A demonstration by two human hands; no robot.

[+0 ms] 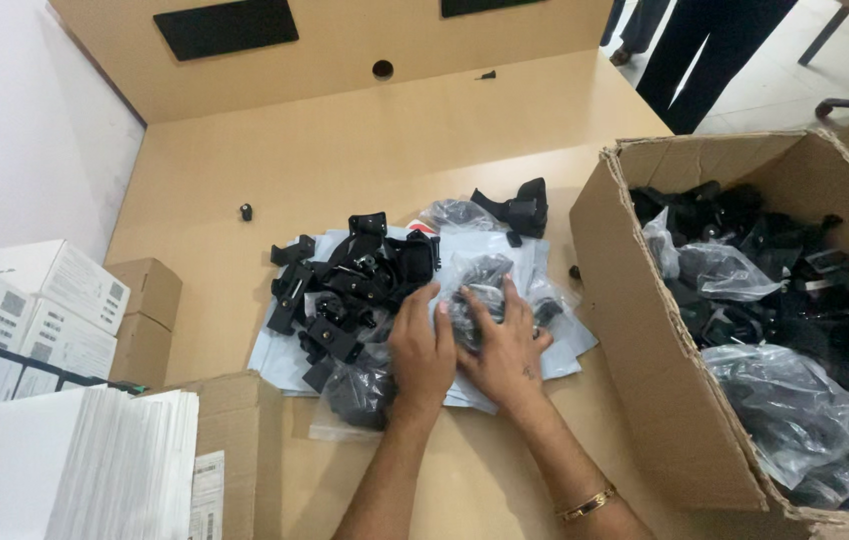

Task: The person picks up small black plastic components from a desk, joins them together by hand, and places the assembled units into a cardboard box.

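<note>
Both hands down on the pile, mid-sort. My left hand (423,352) lies flat, fingers together and curled slightly over the near edge of the clear plastic bag (480,290) of black parts; my right hand (507,350) is spread wide over the same bag, fingertips pressing its top. Neither hand has closed on it, as far as I can tell (palms hide what's beneath).

The bag sits on the pale mailer sheets (555,345), just right of the heap of loose black mounts (350,290), middle of the tan desk (345,150). Open cardboard box (645,340) of more bagged parts stands to my right.

Step in hand, as I judge it: gathering or steadying this one bag. Next move wants a real pinch on the slippery film, clear of neighbouring straps.
</note>
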